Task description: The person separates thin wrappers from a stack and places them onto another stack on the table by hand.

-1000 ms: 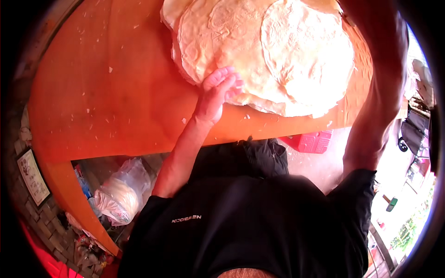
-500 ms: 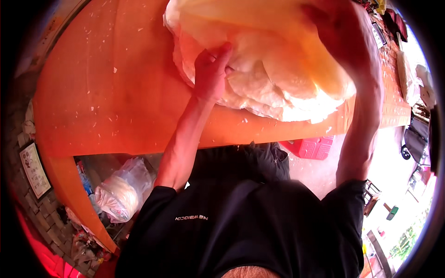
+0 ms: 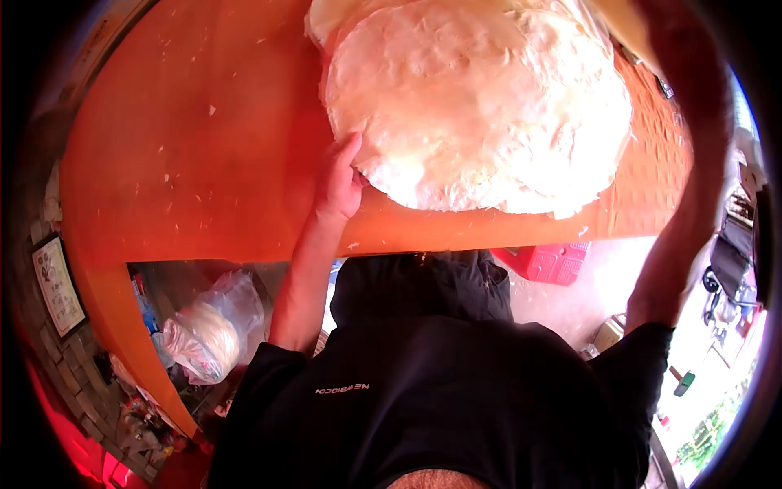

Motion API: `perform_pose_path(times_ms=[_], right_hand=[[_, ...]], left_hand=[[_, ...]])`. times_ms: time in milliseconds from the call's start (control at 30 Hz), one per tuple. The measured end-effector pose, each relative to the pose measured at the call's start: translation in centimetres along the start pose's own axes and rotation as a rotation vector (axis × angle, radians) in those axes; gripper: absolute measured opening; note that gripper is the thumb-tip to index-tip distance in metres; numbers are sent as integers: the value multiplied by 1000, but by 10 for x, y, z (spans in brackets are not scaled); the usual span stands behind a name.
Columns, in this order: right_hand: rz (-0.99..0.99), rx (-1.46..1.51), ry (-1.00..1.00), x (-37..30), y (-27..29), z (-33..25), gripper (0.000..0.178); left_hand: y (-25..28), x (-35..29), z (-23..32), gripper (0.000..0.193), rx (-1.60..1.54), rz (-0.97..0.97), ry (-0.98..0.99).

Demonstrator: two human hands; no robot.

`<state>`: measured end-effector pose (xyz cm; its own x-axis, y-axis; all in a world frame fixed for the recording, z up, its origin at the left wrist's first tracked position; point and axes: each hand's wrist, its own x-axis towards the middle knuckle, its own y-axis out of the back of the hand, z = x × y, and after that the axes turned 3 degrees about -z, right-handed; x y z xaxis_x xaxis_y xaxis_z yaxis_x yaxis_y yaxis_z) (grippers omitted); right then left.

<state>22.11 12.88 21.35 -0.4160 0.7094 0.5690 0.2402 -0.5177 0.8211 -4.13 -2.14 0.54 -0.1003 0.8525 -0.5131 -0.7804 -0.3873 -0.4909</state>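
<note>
A thick, pale stack of thin, round, flatbread-like sheets (image 3: 472, 106) lies on the orange table, its right side washed out by bright light. At the stack's near left edge is my left hand (image 3: 340, 181). Its thumb rests on the rim and its other fingers curl at the edge, closed on it. My right hand (image 3: 672, 20) is raised at the top right, dark and partly cut off by the picture's edge, so its fingers do not show. Beside that hand a pale yellowish sheet (image 3: 623, 33) slants up away from the stack.
White flakes dot the orange table (image 3: 204, 179). Under it are a clear plastic bag (image 3: 213, 330) with pale contents and a pink-red crate (image 3: 558, 262). A framed sheet (image 3: 59, 287) leans at the far left. Dark wheeled equipment (image 3: 729, 261) stands at the right.
My right hand has moved up and to the right, off the stack. The flat top of the stack now shows where a folded sheet lay. My left hand has shifted down and left to the rim.
</note>
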Motion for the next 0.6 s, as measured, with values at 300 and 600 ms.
perform_pose_path(times_ms=[300,600], right_hand=[[-751,471,-34,-140,-86,-97,3],[-662,508,-91,-154,-82,-136,12]], left_hand=[[4,-11,-26,30,-33,17,14],[4,-20,-22,51,-77,-186,147]])
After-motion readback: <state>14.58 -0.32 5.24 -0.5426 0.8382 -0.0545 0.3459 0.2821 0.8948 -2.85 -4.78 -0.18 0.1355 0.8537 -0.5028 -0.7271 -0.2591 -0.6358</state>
